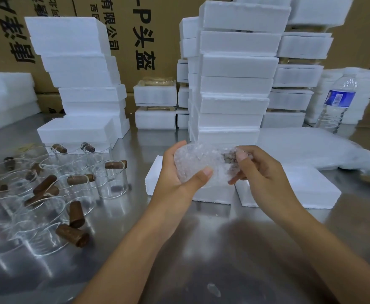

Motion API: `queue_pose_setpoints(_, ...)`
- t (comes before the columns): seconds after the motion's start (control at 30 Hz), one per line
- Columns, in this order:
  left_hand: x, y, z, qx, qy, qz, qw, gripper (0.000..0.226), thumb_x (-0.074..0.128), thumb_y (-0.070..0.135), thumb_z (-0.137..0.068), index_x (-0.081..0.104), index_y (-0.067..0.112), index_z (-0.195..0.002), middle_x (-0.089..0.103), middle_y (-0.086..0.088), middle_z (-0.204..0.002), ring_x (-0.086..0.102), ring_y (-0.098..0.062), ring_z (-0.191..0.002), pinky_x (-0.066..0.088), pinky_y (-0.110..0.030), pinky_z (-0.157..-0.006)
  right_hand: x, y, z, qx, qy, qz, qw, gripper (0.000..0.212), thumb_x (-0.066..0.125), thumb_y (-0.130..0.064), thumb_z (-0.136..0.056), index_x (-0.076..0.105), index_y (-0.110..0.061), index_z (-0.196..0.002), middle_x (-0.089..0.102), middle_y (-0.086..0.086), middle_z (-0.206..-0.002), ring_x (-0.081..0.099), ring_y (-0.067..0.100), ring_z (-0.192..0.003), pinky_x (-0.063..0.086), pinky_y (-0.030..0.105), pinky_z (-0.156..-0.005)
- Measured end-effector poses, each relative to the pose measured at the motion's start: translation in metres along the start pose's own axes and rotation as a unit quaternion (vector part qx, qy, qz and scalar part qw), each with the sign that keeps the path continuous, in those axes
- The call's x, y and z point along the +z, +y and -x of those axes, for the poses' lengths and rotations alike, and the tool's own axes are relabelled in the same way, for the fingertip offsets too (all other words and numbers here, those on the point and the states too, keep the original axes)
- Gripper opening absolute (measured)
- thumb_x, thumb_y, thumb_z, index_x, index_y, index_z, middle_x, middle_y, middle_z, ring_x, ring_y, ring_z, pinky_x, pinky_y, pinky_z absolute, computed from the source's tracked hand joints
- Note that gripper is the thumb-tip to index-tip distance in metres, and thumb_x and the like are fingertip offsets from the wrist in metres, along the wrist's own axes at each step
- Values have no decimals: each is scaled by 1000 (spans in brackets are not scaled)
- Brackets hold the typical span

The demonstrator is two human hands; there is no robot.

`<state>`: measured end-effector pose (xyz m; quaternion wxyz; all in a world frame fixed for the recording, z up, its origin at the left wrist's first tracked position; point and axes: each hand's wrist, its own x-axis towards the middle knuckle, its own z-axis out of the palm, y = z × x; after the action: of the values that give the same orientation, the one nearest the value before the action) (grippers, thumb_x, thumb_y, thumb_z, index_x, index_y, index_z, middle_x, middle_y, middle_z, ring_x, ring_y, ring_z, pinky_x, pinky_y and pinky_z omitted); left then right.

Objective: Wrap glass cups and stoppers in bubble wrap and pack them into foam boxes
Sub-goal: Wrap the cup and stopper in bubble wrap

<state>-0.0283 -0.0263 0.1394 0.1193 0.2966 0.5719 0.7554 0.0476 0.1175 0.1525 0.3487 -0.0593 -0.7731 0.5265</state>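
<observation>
Bubble-wrapped cup held above the foam box, wrap end probably being closed.

The table offers room in front of the foam box, with loose cups to its left. Above it is the bundle, likely light, squashy and breakable. The left hand curls round its body; the right hand pinches the wrap by the stopper.

Both hands grip a bubble-wrapped bundle above a foam box.
</observation>
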Motion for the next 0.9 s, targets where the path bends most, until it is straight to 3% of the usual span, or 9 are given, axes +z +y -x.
queue_pose_setpoints(0.1, 1, -1, 0, -4, -3, 11, 1000, 58, 74, 28, -65, 49, 42, -115, 61, 7, -119, 59, -14, -114, 44, -38, -104, -1, -3, 0, 10, -4, -24, 1000, 15, 50, -23, -95, 63, -19, -88, 66, -11, -64, 62, 11, -56, 50, 17, -62)
queue_pose_setpoints(0.17, 2, -1, 1, 0, -2, 9, 1000, 60, 75, 29, -64, 50, 42, -116, 62, 8, -119, 60, -11, -112, 47, -35, -101, -3, -5, -1, 27, -7, -46, 999, 15, 50, -23, -94, 63, -16, -90, 67, -10, -64, 62, 10, -57, 55, 24, -65)
queue_pose_setpoints(0.37, 7, 3, 5, -4, -52, 3, 999, 83, 81, 28, -60, 41, 36, -132, 65, 13, -120, 61, -3, -110, 51, -14, -79, -21, -6, -10, 92, 31, -124, 987, 23, 44, -23, -98, 64, -12, -94, 66, 0, -80, 61, 14, -72, 54, 29, -74)
queue_pose_setpoints(0.47, 14, 5, 9, 4, -70, -52, 996, 79, 84, 35, -67, 38, 39, -131, 58, 13, -128, 56, 2, -114, 50, -14, -89, -30, -3, -17, 131, 86, -169, 973, 24, 43, -21, -99, 64, -14, -91, 63, 3, -82, 59, 17, -76, 53, 27, -71)
queue_pose_setpoints(0.57, 23, 0, 15, 55, -44, -164, 984, 54, 69, 38, -74, 41, 40, -120, 54, 19, -122, 52, 6, -112, 42, -14, -100, -40, 0, -25, 159, 170, -200, 952, 22, 44, -20, -99, 63, -18, -88, 60, -1, -78, 56, 13, -69, 49, 21, -58)
queue_pose_setpoints(0.63, 31, -5, 21, 123, -58, -269, 953, 41, 65, 27, -87, 42, 40, -118, 52, 22, -120, 47, 8, -115, 34, -7, -101, -47, 3, -29, 163, 234, -200, 938, 22, 45, -19, -99, 61, -21, -84, 59, -3, -78, 56, 11, -69, 47, 21, -58)
queue_pose_setpoints(0.7, 42, -9, 29, 193, -110, -381, 897, 41, 59, 25, -91, 40, 37, -126, 46, 21, -126, 39, 9, -120, 21, 1, -97, -52, 8, -32, 163, 283, -193, 925, 22, 46, -18, -97, 59, -23, -80, 58, -4, -78, 55, 10, -69, 47, 23, -61)
queue_pose_setpoints(0.8, 60, -19, 32, 252, -183, -477, 822, 52, 55, 25, -89, 40, 19, -138, 41, 6, -141, 29, -3, -130, 8, -1, -104, -58, 14, -33, 160, 325, -172, 916, 23, 46, -17, -95, 57, -25, -78, 57, -5, -77, 54, 11, -70, 47, 24, -64)
queue_pose_setpoints(0.9, 72, -30, 30, 252, -210, -518, 790, 62, 47, 34, -96, 20, 19, -150, 14, 2, -159, 4, -8, -144, -17, -6, -105, -62, 17, -33, 115, 342, -103, 927, 23, 45, -16, -94, 55, -27, -76, 56, -9, -76, 52, 3, -69, 44, 15, -65)
